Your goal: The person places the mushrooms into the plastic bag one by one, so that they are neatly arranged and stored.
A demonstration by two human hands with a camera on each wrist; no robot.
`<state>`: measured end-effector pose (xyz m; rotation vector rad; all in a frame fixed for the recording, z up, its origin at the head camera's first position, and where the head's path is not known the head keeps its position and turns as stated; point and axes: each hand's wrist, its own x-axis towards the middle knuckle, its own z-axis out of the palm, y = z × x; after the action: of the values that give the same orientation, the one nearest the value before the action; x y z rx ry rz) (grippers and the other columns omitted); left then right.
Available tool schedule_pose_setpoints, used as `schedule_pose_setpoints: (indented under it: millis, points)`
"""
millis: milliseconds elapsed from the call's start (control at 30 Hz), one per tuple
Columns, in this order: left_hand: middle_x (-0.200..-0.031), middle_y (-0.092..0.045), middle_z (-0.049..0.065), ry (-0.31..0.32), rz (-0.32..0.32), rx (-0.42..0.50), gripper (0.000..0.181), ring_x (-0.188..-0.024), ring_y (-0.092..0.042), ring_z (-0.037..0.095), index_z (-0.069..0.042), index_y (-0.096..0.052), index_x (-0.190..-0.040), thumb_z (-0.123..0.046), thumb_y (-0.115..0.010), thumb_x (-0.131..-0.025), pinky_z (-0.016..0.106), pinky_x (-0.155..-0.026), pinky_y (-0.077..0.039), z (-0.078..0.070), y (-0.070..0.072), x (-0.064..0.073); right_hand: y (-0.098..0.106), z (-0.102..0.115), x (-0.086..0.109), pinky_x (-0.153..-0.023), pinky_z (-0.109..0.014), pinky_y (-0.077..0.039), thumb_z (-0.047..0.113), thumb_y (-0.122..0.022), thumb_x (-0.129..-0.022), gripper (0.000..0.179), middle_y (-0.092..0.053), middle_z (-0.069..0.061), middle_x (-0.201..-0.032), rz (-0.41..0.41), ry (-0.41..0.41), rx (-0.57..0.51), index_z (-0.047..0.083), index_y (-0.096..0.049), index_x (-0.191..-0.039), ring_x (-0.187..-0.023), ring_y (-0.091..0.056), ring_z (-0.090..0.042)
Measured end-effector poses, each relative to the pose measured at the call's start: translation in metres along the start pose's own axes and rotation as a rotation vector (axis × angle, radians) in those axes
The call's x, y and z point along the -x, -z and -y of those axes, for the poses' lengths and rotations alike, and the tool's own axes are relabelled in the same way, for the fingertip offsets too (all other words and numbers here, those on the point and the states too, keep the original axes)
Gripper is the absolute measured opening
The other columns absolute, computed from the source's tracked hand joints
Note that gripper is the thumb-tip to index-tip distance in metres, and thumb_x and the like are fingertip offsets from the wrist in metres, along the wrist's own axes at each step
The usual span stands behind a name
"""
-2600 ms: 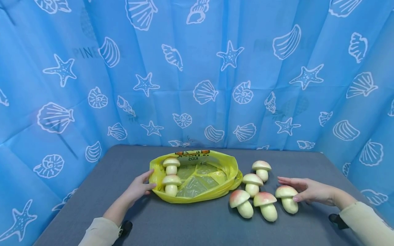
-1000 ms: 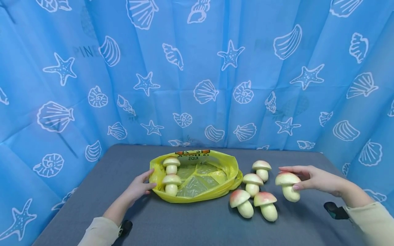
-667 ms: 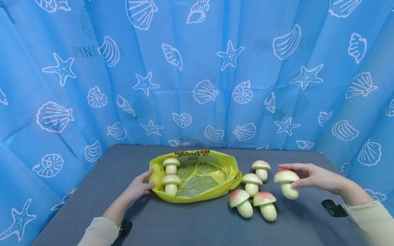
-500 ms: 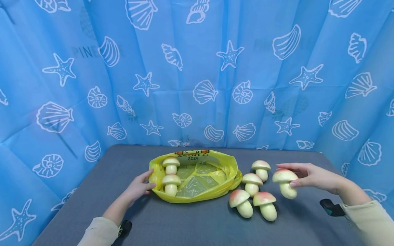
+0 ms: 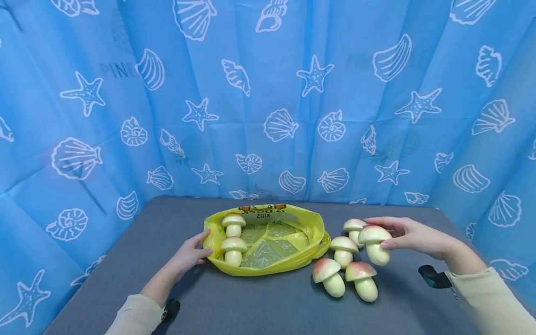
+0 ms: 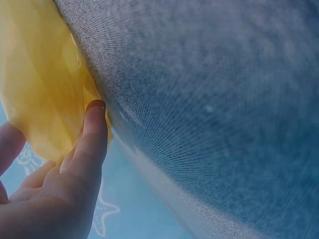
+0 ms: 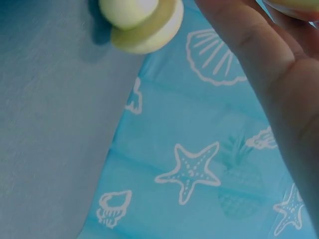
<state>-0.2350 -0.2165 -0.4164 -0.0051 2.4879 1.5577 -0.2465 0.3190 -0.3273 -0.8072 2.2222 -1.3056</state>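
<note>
A toy mushroom with a pink-tinged cap is held above the table between the thumb and fingers of my right hand. It partly covers another mushroom standing behind it. My left hand, thumb and fingers spread apart, touches the left side of an open yellow plastic bag. In the left wrist view an extended fingertip lies against the yellow plastic. Inside the bag, at its left end, two mushrooms stand one behind the other.
Three more mushrooms sit right of the bag, two of them tilted in front. All rests on a grey cloth-covered table. A blue curtain with white shells and starfish hangs around the back and sides.
My right hand has lifted the rightmost mushroom off the table and carried it left, over the mushroom at the back. My left hand and the bag have stayed in place.
</note>
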Motion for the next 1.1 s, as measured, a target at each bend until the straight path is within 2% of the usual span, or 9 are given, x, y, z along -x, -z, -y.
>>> schedule_pose_setpoints:
  millis: [67,133,333,433,833,1100]
  points:
    - [-0.154,-0.021,0.030,-0.002,0.001,0.000,0.063,-0.138,-0.025,0.047,0.000,-0.025,-0.152,-0.012,-0.056,-0.099,0.047,-0.091,-0.049,-0.001,0.000,0.000,-0.002,0.002,-0.004,-0.085,-0.029,-0.051,0.006,-0.056,-0.097,0.055,-0.051,0.001,-0.133,-0.011,-0.001,0.021,-0.006,-0.035,-0.146,-0.109,-0.057,-0.008]
    - [-0.154,-0.020,0.030,-0.003,0.003,0.003,0.063,-0.138,-0.024,0.047,0.000,-0.025,-0.152,-0.012,-0.056,-0.099,0.047,-0.091,-0.049,-0.001,0.000,0.001,-0.004,0.004,-0.008,-0.085,-0.029,-0.052,0.007,-0.057,-0.097,0.056,-0.051,-0.003,-0.133,-0.021,-0.005,0.029,-0.009,-0.034,-0.145,-0.108,-0.058,-0.009]
    - [-0.154,-0.019,0.030,0.001,0.008,0.008,0.064,-0.139,-0.023,0.047,0.000,-0.025,-0.152,-0.012,-0.056,-0.099,0.048,-0.092,-0.049,-0.004,0.000,0.002,-0.009,0.012,-0.020,-0.086,-0.030,-0.052,0.006,-0.058,-0.096,0.058,-0.044,-0.026,-0.139,-0.020,0.019,0.015,-0.012,-0.031,-0.145,-0.109,-0.058,-0.009]
    - [-0.154,-0.020,0.030,0.006,0.006,0.009,0.064,-0.139,-0.023,0.047,0.001,-0.025,-0.152,-0.013,-0.057,-0.098,0.047,-0.091,-0.049,-0.004,-0.001,0.002,-0.011,0.016,-0.025,-0.086,-0.029,-0.051,0.007,-0.058,-0.096,0.060,-0.039,-0.033,-0.140,-0.020,0.030,0.017,-0.012,-0.030,-0.145,-0.108,-0.058,-0.008]
    - [-0.154,-0.021,0.030,0.022,0.004,0.013,0.064,-0.138,-0.025,0.046,0.000,-0.026,-0.152,-0.014,-0.058,-0.098,0.046,-0.090,-0.050,0.000,0.000,0.001,-0.018,0.024,-0.044,-0.088,-0.028,-0.050,0.011,-0.061,-0.095,0.061,-0.040,-0.032,-0.142,-0.028,0.017,0.041,-0.010,-0.033,-0.145,-0.109,-0.057,-0.010]
    - [-0.154,-0.020,0.029,0.023,0.009,0.021,0.064,-0.139,-0.023,0.046,0.000,-0.026,-0.152,-0.014,-0.057,-0.098,0.047,-0.091,-0.049,0.000,0.001,0.000,-0.022,0.029,-0.057,-0.089,-0.030,-0.050,0.012,-0.060,-0.096,0.060,-0.040,-0.029,-0.143,-0.003,0.022,0.024,-0.007,-0.033,-0.146,-0.112,-0.056,-0.013]
